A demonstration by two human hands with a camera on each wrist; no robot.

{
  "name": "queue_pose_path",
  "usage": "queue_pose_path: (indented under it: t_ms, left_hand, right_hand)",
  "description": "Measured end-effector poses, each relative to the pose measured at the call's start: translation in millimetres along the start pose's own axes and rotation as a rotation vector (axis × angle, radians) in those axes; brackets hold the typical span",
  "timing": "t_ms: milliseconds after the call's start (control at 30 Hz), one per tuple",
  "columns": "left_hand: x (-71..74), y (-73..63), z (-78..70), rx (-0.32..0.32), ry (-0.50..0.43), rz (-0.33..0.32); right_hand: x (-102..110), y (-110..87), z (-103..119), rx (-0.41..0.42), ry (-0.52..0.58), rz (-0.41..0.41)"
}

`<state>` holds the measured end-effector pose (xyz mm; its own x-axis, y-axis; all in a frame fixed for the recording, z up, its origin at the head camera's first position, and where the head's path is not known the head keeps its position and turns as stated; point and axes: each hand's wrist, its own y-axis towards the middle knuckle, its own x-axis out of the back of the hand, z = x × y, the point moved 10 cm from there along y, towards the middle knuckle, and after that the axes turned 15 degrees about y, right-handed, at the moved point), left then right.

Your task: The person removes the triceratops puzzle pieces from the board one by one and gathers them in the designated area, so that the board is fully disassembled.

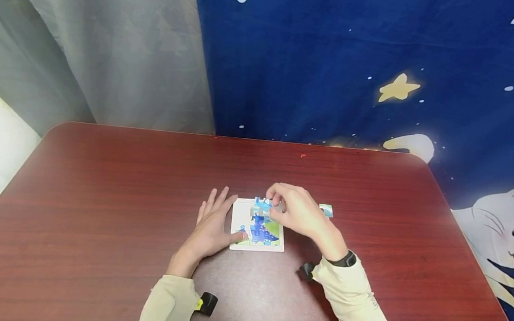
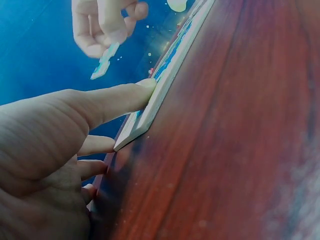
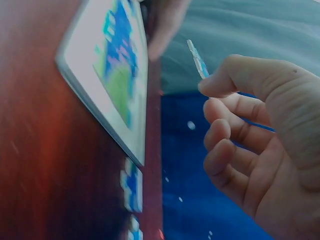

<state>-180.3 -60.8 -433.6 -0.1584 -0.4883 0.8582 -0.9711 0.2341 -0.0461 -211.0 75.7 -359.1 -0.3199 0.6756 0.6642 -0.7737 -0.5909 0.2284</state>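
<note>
A jigsaw puzzle in a white frame board lies on the table, partly filled with blue and green pieces. My left hand is spread at the board's left side, its thumb pressing the front left part and its other fingers straight along the edge. Above the board, my right hand pinches a thin puzzle piece between thumb and index finger. In the left wrist view this piece hangs tilted, clear of the board. The right hand's other fingers are curled in.
A loose puzzle piece lies right of the board, partly behind the right hand. Another loose piece shows by the board's corner in the right wrist view. The brown table backs onto grey and blue curtains.
</note>
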Motion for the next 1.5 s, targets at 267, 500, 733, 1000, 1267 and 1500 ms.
queue_pose_path:
  t_ms: [267,500,733,1000,1267,1500]
  left_hand:
    - [2.1,-1.3,-1.3,-0.019,-0.008,-0.007]
    - [2.9,-0.9,-3.2,-0.031,-0.002,-0.018]
    - [2.4,-0.1,-2.5,-0.022,-0.007,-0.015]
    - [2.5,-0.2,-2.0,-0.028,-0.024,0.000]
    - [1.7,-0.3,-1.5,-0.028,-0.033,0.018]
    - [1.8,-0.5,0.0,-0.025,-0.032,0.009]
  right_hand:
    - [27,-6.0,-16,-0.102,0.011,-0.024]
    - [36,-14.9,-27,-0.190,0.014,0.027]
    - [37,-23.1,-37,-0.250,-0.011,0.084]
    - [33,-30.0,-42,-0.287,0.032,0.090]
    - [28,-46.4,-55,-0.292,0.030,0.109]
    - [21,-44.7,-59,-0.269,0.107,0.126]
